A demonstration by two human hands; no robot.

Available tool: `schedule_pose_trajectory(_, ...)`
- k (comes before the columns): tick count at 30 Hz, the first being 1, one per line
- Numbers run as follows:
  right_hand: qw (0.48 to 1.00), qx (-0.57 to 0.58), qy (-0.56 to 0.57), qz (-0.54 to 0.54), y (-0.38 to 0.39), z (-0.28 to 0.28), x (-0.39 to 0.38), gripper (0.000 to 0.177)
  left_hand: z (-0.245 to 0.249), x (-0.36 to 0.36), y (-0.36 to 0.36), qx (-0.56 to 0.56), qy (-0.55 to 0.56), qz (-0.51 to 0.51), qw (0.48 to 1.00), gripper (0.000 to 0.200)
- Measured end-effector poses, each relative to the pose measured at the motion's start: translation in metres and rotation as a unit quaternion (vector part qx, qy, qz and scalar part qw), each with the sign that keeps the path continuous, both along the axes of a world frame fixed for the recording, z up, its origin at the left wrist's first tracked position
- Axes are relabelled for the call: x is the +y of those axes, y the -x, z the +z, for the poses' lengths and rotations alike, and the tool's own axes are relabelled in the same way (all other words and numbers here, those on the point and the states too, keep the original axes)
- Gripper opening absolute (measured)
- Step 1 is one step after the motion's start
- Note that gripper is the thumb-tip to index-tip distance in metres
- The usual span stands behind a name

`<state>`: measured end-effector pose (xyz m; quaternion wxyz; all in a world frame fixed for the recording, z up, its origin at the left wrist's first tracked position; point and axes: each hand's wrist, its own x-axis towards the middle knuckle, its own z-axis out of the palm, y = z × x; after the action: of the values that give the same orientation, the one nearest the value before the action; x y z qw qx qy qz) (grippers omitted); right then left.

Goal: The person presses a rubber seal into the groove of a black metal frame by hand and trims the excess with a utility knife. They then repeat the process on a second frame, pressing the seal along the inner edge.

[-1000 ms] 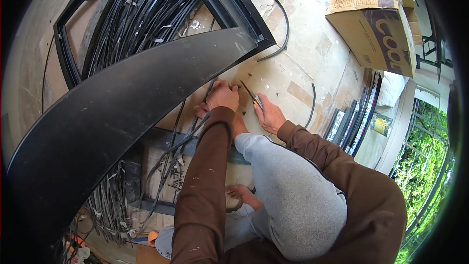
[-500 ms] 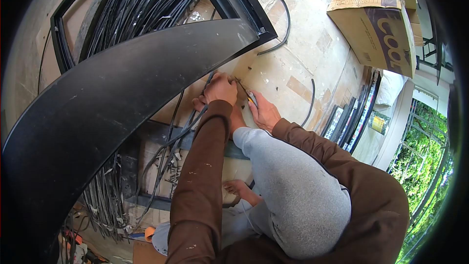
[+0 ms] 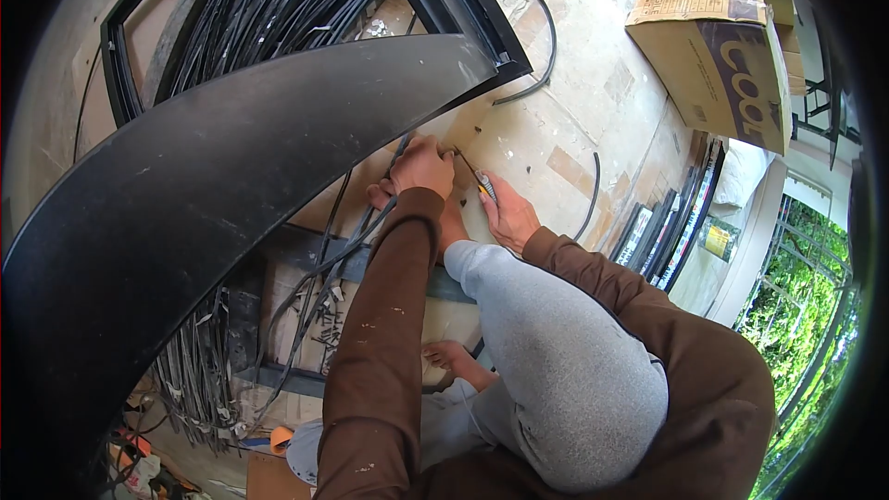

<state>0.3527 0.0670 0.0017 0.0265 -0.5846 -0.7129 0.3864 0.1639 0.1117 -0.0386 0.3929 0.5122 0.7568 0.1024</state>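
Note:
My left hand [image 3: 423, 167] is closed around a black cable [image 3: 405, 144] near my bare foot. More dark cable [image 3: 356, 239] trails from beside that hand toward the lower left. In my right hand [image 3: 510, 215] is a utility knife [image 3: 487, 188] with a grey and yellow handle. Its thin dark blade points up and left, with the tip close to my left fingertips. Whether the blade touches the cable is too small to tell. Small dark scraps lie on the floor around the hands.
A large dark curved panel [image 3: 213, 148] crosses the left side, above bundled black cables [image 3: 278, 18] in a black frame [image 3: 463, 0]. A cardboard box [image 3: 704, 56] stands at upper right. Loose cable pieces [image 3: 594, 190] lie on the tiled floor. Long packaged strips [image 3: 676, 222] lean at right.
The knife and my right hand have shifted slightly right and down, away from my left fingertips. My left hand keeps its grip on the cable, and the whole view has moved slightly.

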Motion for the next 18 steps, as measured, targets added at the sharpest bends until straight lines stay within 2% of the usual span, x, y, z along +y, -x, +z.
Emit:
schedule_pose_trajectory(9,1.000,-0.013,0.002,-0.007,-0.001,-0.009,-0.005,0.044,0.000,-0.004,0.000,-0.013,-0.032,0.012,0.999,0.023)
schedule_pose_trajectory(18,1.000,-0.009,0.018,-0.001,-0.004,-0.008,-0.007,0.044,0.011,0.000,-0.004,-0.010,0.019,0.019,1.000,0.021)
